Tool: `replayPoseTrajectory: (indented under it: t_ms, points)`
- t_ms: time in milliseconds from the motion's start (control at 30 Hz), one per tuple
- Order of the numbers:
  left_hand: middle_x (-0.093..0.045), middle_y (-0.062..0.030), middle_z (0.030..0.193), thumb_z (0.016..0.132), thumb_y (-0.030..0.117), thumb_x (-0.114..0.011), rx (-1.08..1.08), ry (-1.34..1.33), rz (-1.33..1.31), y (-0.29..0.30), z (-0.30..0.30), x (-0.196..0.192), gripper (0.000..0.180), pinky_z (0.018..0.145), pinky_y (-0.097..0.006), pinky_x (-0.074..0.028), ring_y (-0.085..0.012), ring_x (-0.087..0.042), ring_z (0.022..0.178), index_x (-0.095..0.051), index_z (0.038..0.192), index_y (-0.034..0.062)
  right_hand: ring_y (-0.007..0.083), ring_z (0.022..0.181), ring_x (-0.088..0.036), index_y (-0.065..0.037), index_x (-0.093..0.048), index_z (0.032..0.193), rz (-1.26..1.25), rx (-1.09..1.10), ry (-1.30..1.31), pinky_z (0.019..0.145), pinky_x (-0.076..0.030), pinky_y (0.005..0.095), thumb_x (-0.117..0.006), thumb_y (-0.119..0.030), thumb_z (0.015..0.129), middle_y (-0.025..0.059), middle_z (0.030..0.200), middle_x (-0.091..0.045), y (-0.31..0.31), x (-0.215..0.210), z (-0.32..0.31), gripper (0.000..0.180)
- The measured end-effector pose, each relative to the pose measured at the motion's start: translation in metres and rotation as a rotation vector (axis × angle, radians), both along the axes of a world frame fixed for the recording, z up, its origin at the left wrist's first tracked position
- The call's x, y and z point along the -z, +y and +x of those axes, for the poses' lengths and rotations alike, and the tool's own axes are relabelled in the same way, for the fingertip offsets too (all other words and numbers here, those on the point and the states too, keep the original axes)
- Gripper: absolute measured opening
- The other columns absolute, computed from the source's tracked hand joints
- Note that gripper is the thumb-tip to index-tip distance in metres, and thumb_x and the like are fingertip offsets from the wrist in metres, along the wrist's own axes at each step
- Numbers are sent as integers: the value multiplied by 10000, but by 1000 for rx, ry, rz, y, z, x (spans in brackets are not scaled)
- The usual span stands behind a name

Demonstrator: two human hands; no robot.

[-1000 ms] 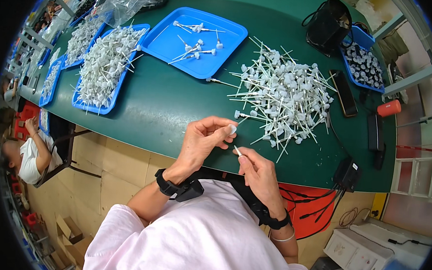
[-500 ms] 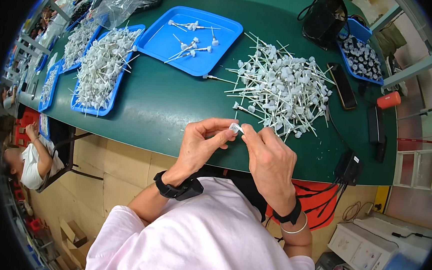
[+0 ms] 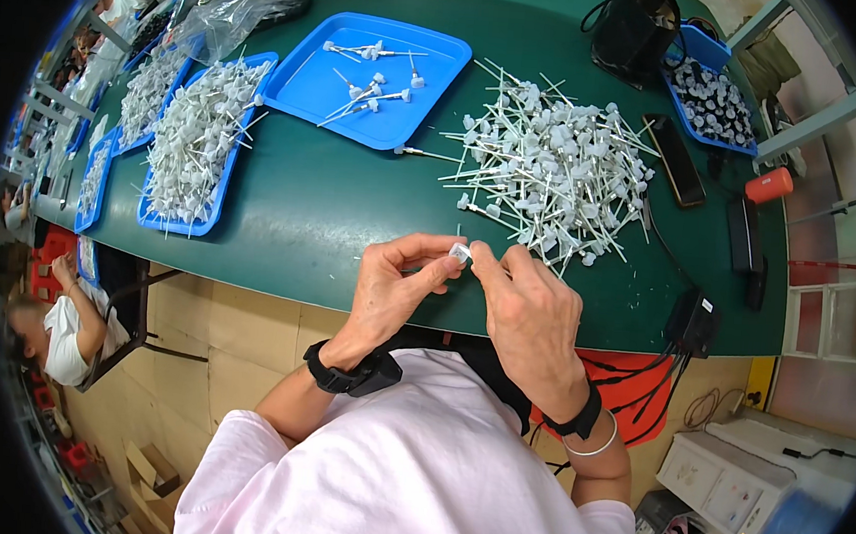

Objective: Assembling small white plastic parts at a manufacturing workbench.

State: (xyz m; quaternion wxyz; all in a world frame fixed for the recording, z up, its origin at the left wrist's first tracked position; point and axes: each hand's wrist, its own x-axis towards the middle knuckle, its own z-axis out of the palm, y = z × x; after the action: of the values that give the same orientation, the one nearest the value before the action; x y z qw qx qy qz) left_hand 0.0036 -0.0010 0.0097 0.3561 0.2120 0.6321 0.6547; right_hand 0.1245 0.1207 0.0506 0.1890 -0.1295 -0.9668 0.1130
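Over the near edge of the green table (image 3: 303, 204), 2 hands are held together: a white part (image 3: 460, 252) is pinched between left hand (image 3: 394, 284) thumb and index, and is met by the right hand (image 3: 534, 312), whose grip is hidden. The part is best kept steady on the left, with gentle, straight pressure applied from the right. Reach is crowded by the heap (image 3: 564, 172) just beyond; farther back, the blue tray (image 3: 302, 85) is set. Beside the heap, the phone (image 3: 676, 160) is laid.

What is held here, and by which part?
The left hand pinches a small white piece by its head; whether the right hand grips anything is unclear.
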Motion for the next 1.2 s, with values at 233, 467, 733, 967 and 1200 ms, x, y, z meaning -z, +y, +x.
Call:
replayPoseTrajectory:
  t_ms: [233, 467, 733, 967, 1200]
  points:
    - [-717, -49, 868, 902, 94, -687, -27, 90, -27, 0, 5, 2, 215, 647, -216, -527, -73, -636, 759, -708, 1099, 10, 195, 663, -633, -35, -609, 1028, 90, 7, -91, 545, -530, 301, -639, -111, 795, 67, 785, -564, -5, -8, -1, 247]
    - [-712, -49, 825, 897, 83, -690, -25, 175, -42, -4, 6, 11, 198, 642, -205, -513, -60, -609, 711, -714, 1075, 0, 197, 723, -673, -34, -628, 935, 99, -29, -243, 567, -550, 294, -651, -116, 787, 72, 822, -609, -5, -21, -5, 171]
    - [-715, -52, 924, 910, 80, -675, 34, -43, -2, -5, -6, -1, 219, 687, -228, -536, -88, -653, 808, -696, 1116, 9, 225, 705, -667, -42, -615, 908, -23, -36, -165, 544, -537, 332, -646, -86, 779, 84, 819, -600, 4, -24, -1, 140]
    - [-710, -54, 941, 908, 119, -682, 14, -132, 38, -9, -26, -9, 213, 688, -227, -527, -108, -665, 838, -687, 1101, 29, 265, 596, -610, -77, -636, 1008, -133, 65, -23, 512, -467, 387, -643, -137, 894, 85, 719, -556, 10, -17, 24, 130]
    - [-671, -119, 1143, 903, 69, -655, -212, 149, 165, 23, -115, -23, 502, 778, -260, -530, -173, -646, 1019, -484, 1372, 25, 286, 605, -604, -72, -636, 1026, -161, 113, 22, 525, -464, 393, -655, -125, 884, 94, 725, -554, 13, -7, 37, 152]
